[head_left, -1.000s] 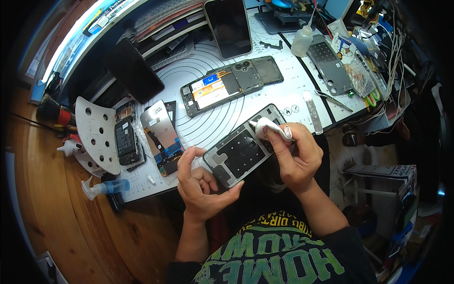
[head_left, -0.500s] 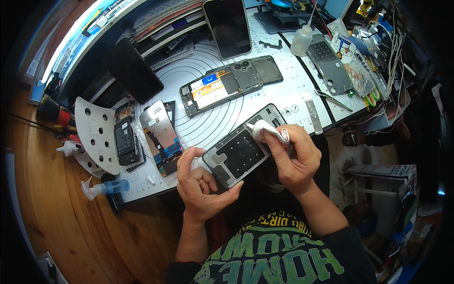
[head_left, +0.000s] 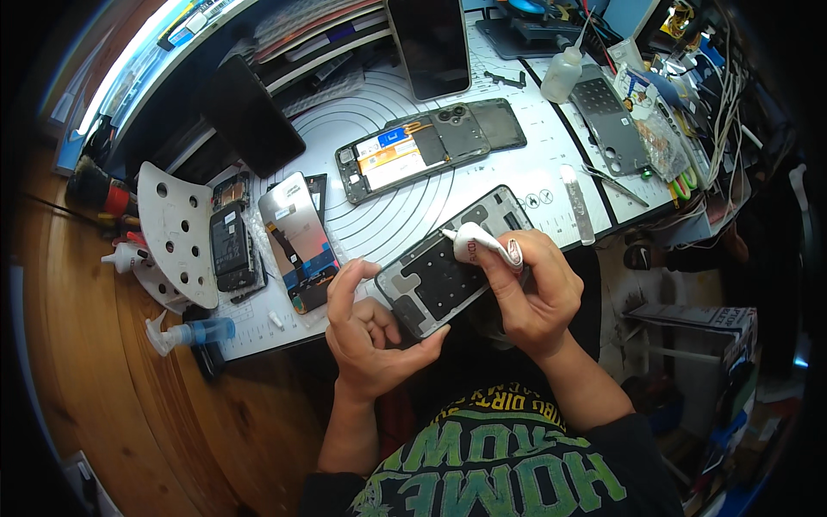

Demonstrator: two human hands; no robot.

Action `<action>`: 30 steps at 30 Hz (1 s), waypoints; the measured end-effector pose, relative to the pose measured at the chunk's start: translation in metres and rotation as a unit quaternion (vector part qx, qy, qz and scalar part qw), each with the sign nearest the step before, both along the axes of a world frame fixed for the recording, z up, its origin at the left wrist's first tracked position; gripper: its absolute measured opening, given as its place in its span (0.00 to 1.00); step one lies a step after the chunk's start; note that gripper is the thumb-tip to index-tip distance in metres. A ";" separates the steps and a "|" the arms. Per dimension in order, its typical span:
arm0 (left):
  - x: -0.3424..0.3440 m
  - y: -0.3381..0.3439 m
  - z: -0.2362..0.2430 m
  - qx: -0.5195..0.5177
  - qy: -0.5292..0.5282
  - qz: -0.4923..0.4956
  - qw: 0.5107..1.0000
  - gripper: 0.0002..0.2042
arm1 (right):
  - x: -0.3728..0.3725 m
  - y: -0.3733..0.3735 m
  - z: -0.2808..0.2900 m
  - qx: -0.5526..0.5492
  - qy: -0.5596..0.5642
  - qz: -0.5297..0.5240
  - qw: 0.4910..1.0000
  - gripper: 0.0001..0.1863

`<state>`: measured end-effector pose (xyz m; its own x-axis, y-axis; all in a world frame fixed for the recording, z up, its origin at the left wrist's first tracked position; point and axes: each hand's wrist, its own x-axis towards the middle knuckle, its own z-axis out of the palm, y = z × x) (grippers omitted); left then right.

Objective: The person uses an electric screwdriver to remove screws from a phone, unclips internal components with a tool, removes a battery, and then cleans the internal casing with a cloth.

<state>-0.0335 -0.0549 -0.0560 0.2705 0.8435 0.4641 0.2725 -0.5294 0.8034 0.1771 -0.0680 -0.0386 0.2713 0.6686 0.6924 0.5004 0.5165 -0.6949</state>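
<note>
My left hand point(head_left: 366, 336) grips a phone frame point(head_left: 439, 274) at its near left end, thumb on one edge and fingers on the other. The frame is tilted, with its dark inner side facing up. In my right hand point(head_left: 543, 293) is a white glue tube point(head_left: 475, 244), pinched between thumb and fingers, its back end folded over. The tube's pointed nozzle is at the frame's far long edge; whether it touches cannot be made out. Left of the frame lies a loose phone screen point(head_left: 297, 237), its back up. A small white cap point(head_left: 275, 320) rests near the mat's front edge.
An opened phone point(head_left: 422, 151) with its battery showing lies behind the frame. Two dark phones point(head_left: 428, 47) lean at the back. Tweezers point(head_left: 615, 185), a clear bottle point(head_left: 562, 75) and a back plate point(head_left: 607, 121) are at right. A blue spray bottle point(head_left: 194, 334) is at left.
The tube in my right hand has moved a little left along the frame's far edge. My left hand still holds the frame. The view has shifted slightly.
</note>
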 end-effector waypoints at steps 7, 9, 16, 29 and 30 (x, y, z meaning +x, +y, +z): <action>0.000 0.001 -0.003 0.007 -0.006 0.006 1.000 0.55 | -0.004 -0.001 0.001 -0.005 0.007 0.018 1.000 0.08; -0.001 0.001 -0.005 0.009 -0.005 0.005 1.000 0.54 | -0.005 -0.001 0.001 -0.005 0.008 0.026 1.000 0.09; 0.000 0.001 -0.003 0.000 -0.009 0.011 1.000 0.53 | -0.009 -0.001 0.001 -0.003 0.002 0.038 0.999 0.09; 0.001 0.001 -0.002 0.001 -0.006 0.007 1.000 0.54 | -0.009 0.001 -0.003 0.015 0.007 0.052 0.999 0.09; 0.001 0.001 -0.001 0.000 -0.006 0.008 1.000 0.54 | -0.009 0.001 -0.004 0.012 0.007 0.054 0.998 0.09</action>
<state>-0.0325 -0.0542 -0.0574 0.2513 0.8479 0.4668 0.2706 -0.5246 0.8072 0.1679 -0.0668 -0.0422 0.2080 0.6774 0.7056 0.4316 0.5838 -0.6877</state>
